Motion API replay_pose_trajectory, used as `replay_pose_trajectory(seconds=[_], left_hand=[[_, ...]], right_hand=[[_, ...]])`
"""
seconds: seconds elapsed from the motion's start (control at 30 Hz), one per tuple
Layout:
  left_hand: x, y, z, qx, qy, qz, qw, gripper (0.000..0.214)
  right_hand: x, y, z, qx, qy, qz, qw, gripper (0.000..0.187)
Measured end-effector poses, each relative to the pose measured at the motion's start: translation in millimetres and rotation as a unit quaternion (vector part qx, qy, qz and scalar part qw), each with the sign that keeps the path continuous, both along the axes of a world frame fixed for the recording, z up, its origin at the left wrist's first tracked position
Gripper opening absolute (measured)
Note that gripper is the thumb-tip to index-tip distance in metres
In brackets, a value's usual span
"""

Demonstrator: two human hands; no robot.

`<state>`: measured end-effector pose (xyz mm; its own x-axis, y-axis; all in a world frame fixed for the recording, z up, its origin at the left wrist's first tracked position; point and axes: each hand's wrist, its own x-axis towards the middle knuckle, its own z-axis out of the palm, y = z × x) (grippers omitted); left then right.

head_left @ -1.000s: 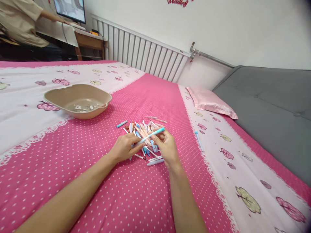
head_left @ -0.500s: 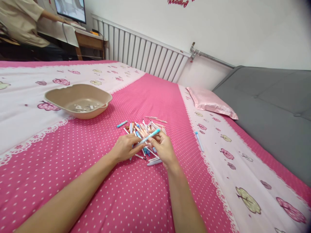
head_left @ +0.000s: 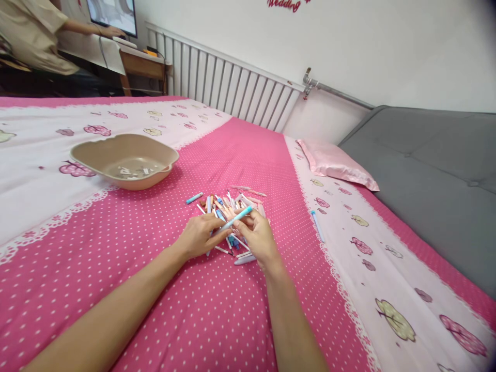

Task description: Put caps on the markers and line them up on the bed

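Note:
A pale blue pen with a turquoise end (head_left: 243, 212) slants up to the right between my two hands. My left hand (head_left: 199, 235) grips its lower part between thumb and fingers. Closer to the turquoise end, the fingers of my right hand (head_left: 259, 237) are closed on the same pen. Beneath and behind both hands lies a loose pile of pen parts (head_left: 209, 204), with white sticks and blue, pink and brown pieces. My hands hide part of this pile. A short turquoise piece (head_left: 194, 198) lies at its left edge, and a grey-blue piece (head_left: 245, 260) in front.
A beige basin (head_left: 155, 181) with small white pieces inside stands on the bed to the left. One blue pen (head_left: 318, 226) lies apart on the right. Farther back are a pink pillow (head_left: 335, 163), a grey headboard (head_left: 426, 165) and a person (head_left: 34, 36) at a desk.
My right thumb and fingers have shifted slightly to the left on the pen, which has tilted a little. The person at the desk has moved a hand.

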<state>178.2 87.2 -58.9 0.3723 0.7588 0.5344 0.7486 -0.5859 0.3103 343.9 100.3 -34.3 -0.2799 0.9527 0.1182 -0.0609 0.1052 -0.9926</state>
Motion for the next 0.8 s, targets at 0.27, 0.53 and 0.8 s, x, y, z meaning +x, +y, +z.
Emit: replay_pose_trajectory(seconds=[0.27, 0.53, 0.8], left_hand=[[1, 0, 0.6, 0.004, -0.012, -0.005, 1.0, 0.038], [7, -3, 4.2, -0.157, -0.178, -0.055, 0.97, 0.044], [10, -7, 8.7, -0.339, -0.303, -0.112, 0.884, 0.049]], right_hand=[[-2, 1, -2.8, 0.012, 0.002, -0.01, 1.0, 0.025], [-4, -2, 0.3, 0.0, 0.02, -0.022, 1.0, 0.028], [-4, -5, 11.3, -0.088, 0.09, 0.012, 0.992, 0.034]])
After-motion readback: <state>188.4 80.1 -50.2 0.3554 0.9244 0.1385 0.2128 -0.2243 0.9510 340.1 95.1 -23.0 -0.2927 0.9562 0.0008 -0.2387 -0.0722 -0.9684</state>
